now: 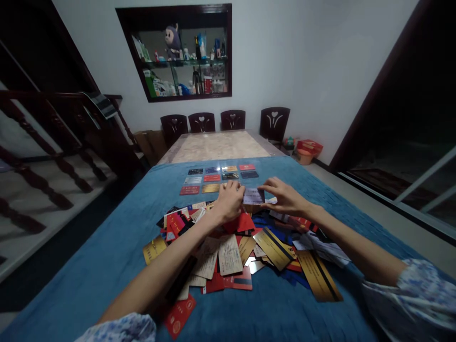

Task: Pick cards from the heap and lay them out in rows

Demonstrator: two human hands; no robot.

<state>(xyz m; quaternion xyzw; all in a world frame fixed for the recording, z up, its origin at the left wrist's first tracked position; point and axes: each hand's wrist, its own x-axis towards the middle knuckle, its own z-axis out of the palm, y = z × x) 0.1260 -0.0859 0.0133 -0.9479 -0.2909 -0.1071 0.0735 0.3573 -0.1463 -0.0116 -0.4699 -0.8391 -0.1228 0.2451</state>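
A pale lilac card (253, 196) is held up between my two hands, over the far side of a loose heap of cards. My right hand (285, 197) pinches its right end between thumb and fingers. Curled fingers of my left hand (231, 199) grip its left edge. Beyond my hands, several cards lie in neat rows, among them a red card (212, 178) and a dark blue card (249, 175). Below them the heap holds a gold card with a black stripe (273, 248), a cream card with print (230, 255) and many red ones. My left forearm covers part of the heap.
A blue cloth (124, 228) covers the near table; a marble-look tabletop (221, 145) continues behind it. Dark wooden chairs (233, 119) stand at the far end. One gold card (319, 276) and a red card (180, 315) lie at the heap's near edge.
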